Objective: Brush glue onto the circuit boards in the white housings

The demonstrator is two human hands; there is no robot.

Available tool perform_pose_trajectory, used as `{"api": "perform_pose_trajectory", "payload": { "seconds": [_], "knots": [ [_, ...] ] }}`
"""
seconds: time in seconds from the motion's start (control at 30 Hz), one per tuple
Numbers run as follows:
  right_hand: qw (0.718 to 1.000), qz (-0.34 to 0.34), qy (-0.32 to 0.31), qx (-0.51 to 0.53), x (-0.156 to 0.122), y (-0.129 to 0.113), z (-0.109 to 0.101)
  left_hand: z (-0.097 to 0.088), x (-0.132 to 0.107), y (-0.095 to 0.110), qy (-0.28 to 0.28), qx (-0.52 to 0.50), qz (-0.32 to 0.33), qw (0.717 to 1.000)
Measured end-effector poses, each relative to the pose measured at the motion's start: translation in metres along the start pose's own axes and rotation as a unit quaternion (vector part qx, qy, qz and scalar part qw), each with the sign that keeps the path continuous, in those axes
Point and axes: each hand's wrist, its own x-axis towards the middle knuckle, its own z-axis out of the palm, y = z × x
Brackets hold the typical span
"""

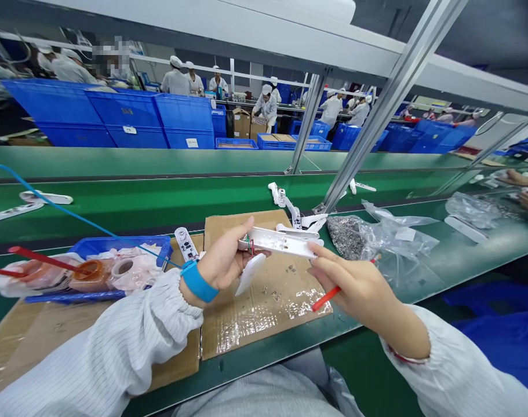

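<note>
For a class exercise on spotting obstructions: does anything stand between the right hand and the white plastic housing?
Nothing visible does: the right hand touches the end of the white plastic housing; the red-handled tool it holds lies lower.

Both arms are extended forward in striped white sleeves, with the left hand (a blue wrist strap is worn) and the right hand held curled inward.

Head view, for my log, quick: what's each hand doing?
Left hand: closed, holding white housing.
Right hand: closed, holding white housing and red tool.
</note>
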Motion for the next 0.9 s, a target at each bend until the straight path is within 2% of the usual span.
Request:
{"api": "perform_pose_trajectory", "payload": {
  "seconds": [0.07, 0.13, 0.2, 0.33, 0.4, 0.47, 0.53, 0.63, 0.7, 0.77, 0.83, 0.9],
  "knots": [
    [0.999, 0.016, 0.028, -0.011, 0.007, 0.009, 0.008, 0.002, -0.002, 0.001, -0.015, 0.0, -0.012, 1.0],
    [0.998, 0.001, 0.054, -0.017, 0.019, 0.022, 0.013, 0.003, -0.005, 0.003, -0.038, -0.001, -0.02, 0.999],
    [0.996, -0.016, 0.082, -0.014, 0.033, 0.035, 0.014, 0.002, -0.009, 0.005, -0.089, -0.007, -0.011, 0.996],
    [0.991, -0.029, 0.134, 0.002, 0.064, 0.056, 0.007, -0.01, -0.018, 0.006, -0.245, -0.01, 0.026, 0.969],
    [0.987, -0.034, 0.157, 0.016, 0.078, 0.06, 0.004, -0.017, -0.022, 0.003, -0.286, 0.006, 0.019, 0.958],
    [0.986, -0.035, 0.159, 0.047, 0.087, 0.063, 0.004, -0.023, -0.025, -0.003, -0.3, 0.031, 0.001, 0.953],
    [0.987, -0.035, 0.139, 0.079, 0.092, 0.063, 0.009, -0.024, -0.028, -0.01, -0.267, 0.031, 0.007, 0.963],
    [0.99, -0.027, 0.085, 0.106, 0.095, 0.06, 0.024, -0.018, -0.03, -0.022, -0.144, -0.036, 0.096, 0.984],
    [0.992, -0.026, 0.036, 0.118, 0.097, 0.054, 0.036, -0.013, -0.028, -0.028, -0.068, -0.081, 0.188, 0.976],
    [0.992, -0.028, 0.004, 0.122, 0.1, 0.046, 0.042, -0.009, -0.023, -0.031, -0.008, -0.109, 0.279, 0.954],
    [0.992, -0.014, 0.042, 0.115, 0.101, 0.037, 0.038, -0.007, -0.019, -0.029, 0.046, -0.12, 0.351, 0.928],
    [0.981, 0.043, 0.142, 0.128, 0.096, 0.032, 0.018, -0.008, -0.017, -0.026, 0.08, -0.106, 0.385, 0.913]
  ]
}}
